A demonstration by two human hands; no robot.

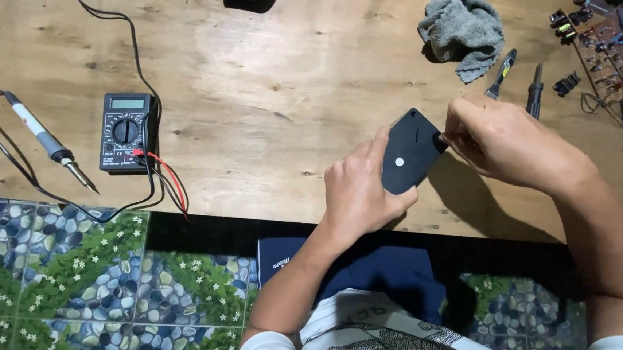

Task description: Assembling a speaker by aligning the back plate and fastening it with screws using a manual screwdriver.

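Left hand fingers gripping black case. Right hand fingertips pinched on its far edge. Screwdrivers just beyond.

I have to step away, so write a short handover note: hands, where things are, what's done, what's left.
Left hand grips the black flat case from below; right hand pinches its right edge. Both are above the wooden board. Two screwdrivers lie beside the grey rag; multimeter and soldering iron lie left. The case looks closed. I cannot tell what's left.
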